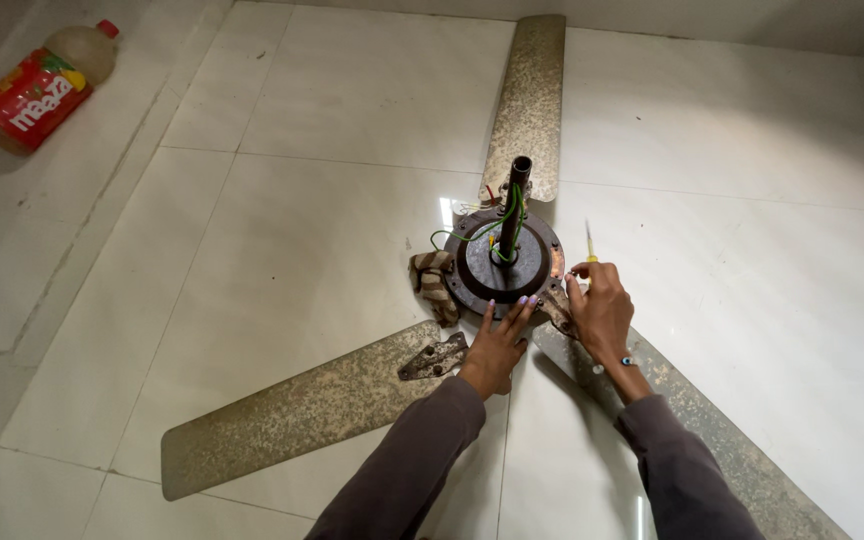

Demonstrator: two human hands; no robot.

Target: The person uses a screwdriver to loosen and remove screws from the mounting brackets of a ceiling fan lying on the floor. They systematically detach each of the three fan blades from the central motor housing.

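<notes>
Far left on the glossy white tiled floor: a plastic bottle, red label, lying on its side. Centre: an old ceiling fan, shaft up, rusty round motor housing trailing green wires, three speckled, corroded metal blades spread flat. Striped rag touching the hub. Left hand open, fingers spread against the housing rim, seemingly steadying it. Right hand closed around a yellow-handled screwdriver at the right blade's bracket.
</notes>
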